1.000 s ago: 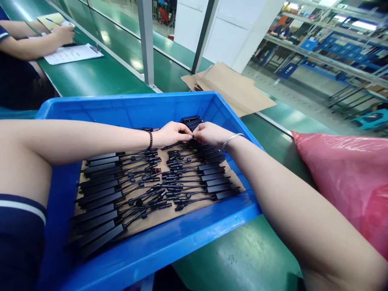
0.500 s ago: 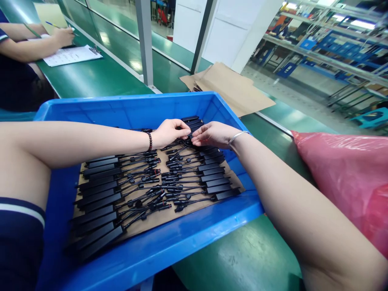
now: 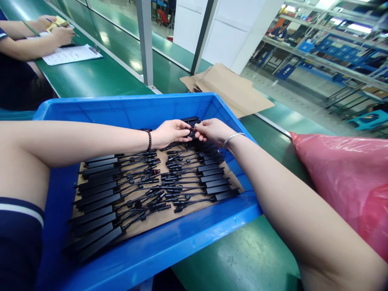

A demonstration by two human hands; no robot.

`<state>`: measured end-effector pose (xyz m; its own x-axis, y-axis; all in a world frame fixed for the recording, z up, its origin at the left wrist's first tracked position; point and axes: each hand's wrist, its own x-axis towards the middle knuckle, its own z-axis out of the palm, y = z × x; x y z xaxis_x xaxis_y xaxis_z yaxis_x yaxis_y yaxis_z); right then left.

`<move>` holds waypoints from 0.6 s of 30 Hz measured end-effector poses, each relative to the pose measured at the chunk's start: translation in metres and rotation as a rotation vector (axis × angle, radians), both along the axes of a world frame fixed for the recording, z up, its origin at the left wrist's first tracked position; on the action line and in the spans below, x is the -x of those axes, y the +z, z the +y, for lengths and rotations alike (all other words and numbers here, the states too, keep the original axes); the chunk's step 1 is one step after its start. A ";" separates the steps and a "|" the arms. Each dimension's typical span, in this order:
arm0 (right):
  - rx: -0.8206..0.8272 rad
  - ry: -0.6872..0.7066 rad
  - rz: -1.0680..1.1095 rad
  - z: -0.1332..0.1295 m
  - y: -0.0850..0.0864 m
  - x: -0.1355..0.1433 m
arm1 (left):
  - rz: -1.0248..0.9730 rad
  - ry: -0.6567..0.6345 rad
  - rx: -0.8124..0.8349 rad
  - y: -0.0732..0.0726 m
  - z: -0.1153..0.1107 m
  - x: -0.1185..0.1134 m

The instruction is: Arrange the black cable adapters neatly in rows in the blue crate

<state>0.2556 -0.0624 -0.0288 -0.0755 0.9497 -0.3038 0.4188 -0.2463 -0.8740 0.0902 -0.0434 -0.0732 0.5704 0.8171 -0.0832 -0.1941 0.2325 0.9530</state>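
Observation:
Both hands meet at the far right inside a blue plastic crate (image 3: 127, 111). My left hand (image 3: 169, 133) is closed with its fingertips round a black cable connector (image 3: 191, 130), which they mostly cover. From the right, my right hand (image 3: 212, 131) pinches at the same connector, where a tiny spot of red shows. Black box-shaped modules with short cables lie in two columns, the left modules (image 3: 101, 210) and the right modules (image 3: 214, 178). Their cables and plugs (image 3: 148, 198) point to the middle, on a brown cardboard sheet (image 3: 141, 228).
Brown cardboard sheets (image 3: 230, 89) lie on the green bench behind the crate. A pink plastic bag (image 3: 342, 173) bulges at the right. Grey posts (image 3: 144, 44) rise beyond the crate. At upper left, a co-worker's hands (image 3: 62, 35) hold a pen and paper by a clipboard (image 3: 72, 54).
My right hand has shifted slightly left and up, its fingers going from loosely stretched to a pinch against my left fingertips. The co-worker's raised yellowish paper has come down.

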 end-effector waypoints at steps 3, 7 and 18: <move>-0.033 -0.010 -0.038 0.001 -0.003 -0.001 | -0.051 -0.006 0.025 -0.002 0.001 0.000; -0.042 -0.010 -0.001 0.002 -0.003 0.000 | -0.055 0.004 0.049 -0.002 0.000 0.000; -0.169 0.072 -0.023 0.001 -0.002 0.003 | -0.032 0.027 0.051 -0.001 -0.002 0.001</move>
<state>0.2529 -0.0616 -0.0304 -0.1403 0.9798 -0.1425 0.4506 -0.0650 -0.8904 0.0891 -0.0452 -0.0744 0.5511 0.8275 -0.1071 -0.2307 0.2744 0.9335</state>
